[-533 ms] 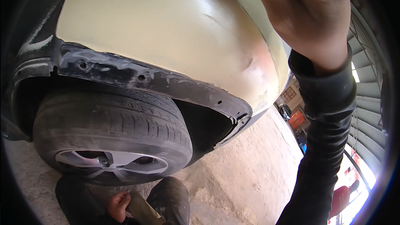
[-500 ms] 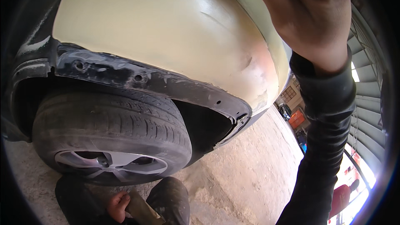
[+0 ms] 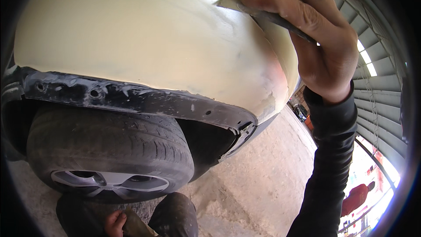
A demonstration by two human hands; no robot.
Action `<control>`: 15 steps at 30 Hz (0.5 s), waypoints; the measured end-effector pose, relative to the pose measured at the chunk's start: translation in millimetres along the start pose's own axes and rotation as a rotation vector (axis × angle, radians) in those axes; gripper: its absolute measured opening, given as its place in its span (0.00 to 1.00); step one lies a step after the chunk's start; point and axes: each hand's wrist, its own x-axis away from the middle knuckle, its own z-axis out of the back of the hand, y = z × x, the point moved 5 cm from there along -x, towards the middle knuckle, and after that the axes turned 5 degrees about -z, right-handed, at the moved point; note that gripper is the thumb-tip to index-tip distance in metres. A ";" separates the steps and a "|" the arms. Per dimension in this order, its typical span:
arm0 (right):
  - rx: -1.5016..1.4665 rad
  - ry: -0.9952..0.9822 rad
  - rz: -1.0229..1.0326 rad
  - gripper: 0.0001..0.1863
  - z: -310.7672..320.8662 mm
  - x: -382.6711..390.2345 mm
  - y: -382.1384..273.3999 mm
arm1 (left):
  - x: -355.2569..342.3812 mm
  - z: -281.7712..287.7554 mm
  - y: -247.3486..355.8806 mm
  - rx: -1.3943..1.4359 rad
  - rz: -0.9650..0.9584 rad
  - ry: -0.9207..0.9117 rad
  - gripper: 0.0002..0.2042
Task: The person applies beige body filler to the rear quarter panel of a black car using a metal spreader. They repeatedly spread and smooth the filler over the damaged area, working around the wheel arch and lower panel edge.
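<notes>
My right hand (image 3: 322, 30) is raised at the upper right, its fingers wrapped round a flat brownish pad (image 3: 237, 0) with a pointed corner and a dark edge. That corner is at the cream-coloured car body panel (image 3: 131, 30); whether it presses on it I cannot tell. The panel has smoothed patches, a pinkish area and a chipped lower right corner. Low down between my knees, my left hand (image 3: 115, 223) is closed on a tan, flat sheet-like piece (image 3: 137, 224). Part of that hand is cut off by the lower edge.
Below the panel runs a scuffed black wheel-arch strip (image 3: 144, 101) with holes. Under it stands the tyre (image 3: 109, 145), close to my knees (image 3: 175, 213). Rough concrete floor (image 3: 258, 166) stretches right. A person in red (image 3: 356, 198) is in the background beside a corrugated metal wall (image 3: 381, 101).
My right hand now shows more fully, with its pad in sight at the panel. The car appears shifted left and a little lower in view. My left hand keeps its hold.
</notes>
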 end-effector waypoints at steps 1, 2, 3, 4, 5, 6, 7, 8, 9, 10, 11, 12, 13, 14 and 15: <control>0.031 -0.027 0.012 0.18 0.0 6.9 0.2 | 0.1 0.2 0.6 -0.020 0.008 -0.002 0.23; 0.045 -0.102 -0.043 0.18 4.1 16.4 -2.2 | -0.2 -0.3 0.7 -0.038 0.016 -0.003 0.22; 0.056 -0.132 -0.059 0.17 5.5 24.5 -0.8 | -0.9 -1.4 0.5 -0.032 0.025 0.002 0.23; 0.066 -0.162 -0.076 0.17 7.2 33.0 0.6 | -1.5 -3.1 -0.2 -0.026 0.034 0.008 0.23; 0.074 -0.146 -0.055 0.17 7.4 41.0 3.2 | -2.4 -5.1 -0.8 -0.019 0.044 0.013 0.23; 0.081 -0.131 -0.034 0.17 6.8 49.1 5.9 | -3.3 -6.8 -1.1 -0.033 0.050 0.021 0.23; 0.089 -0.116 -0.014 0.17 6.1 57.4 8.5 | -4.0 -8.5 -1.1 -0.047 0.056 0.029 0.23; 0.095 -0.101 0.005 0.17 6.0 65.7 10.5 | -4.8 -10.2 -0.9 -0.061 0.062 0.037 0.23; 0.104 -0.108 0.012 0.17 6.9 74.2 11.8 | -5.3 -11.9 0.3 -0.076 0.060 0.045 0.23; 0.113 -0.115 0.018 0.17 7.9 82.3 13.0 | -6.0 -13.7 1.9 -0.092 0.058 0.053 0.23; 0.123 -0.144 0.011 0.17 9.6 90.4 13.3 | -6.5 -15.5 3.8 -0.108 0.056 0.061 0.23; 0.128 -0.157 0.005 0.17 10.3 98.2 13.6 | -6.9 -17.7 6.0 -0.133 0.055 0.056 0.23; 0.132 -0.169 -0.001 0.17 11.4 105.4 13.8 | -7.4 -19.8 8.3 -0.158 0.054 0.051 0.23; 0.131 -0.167 -0.006 0.16 11.0 112.5 13.4 | -8.0 -22.1 10.4 -0.184 0.053 0.047 0.23; 0.137 -0.155 0.006 0.16 10.3 118.9 13.5 | -8.9 -24.3 13.1 -0.215 0.036 0.052 0.22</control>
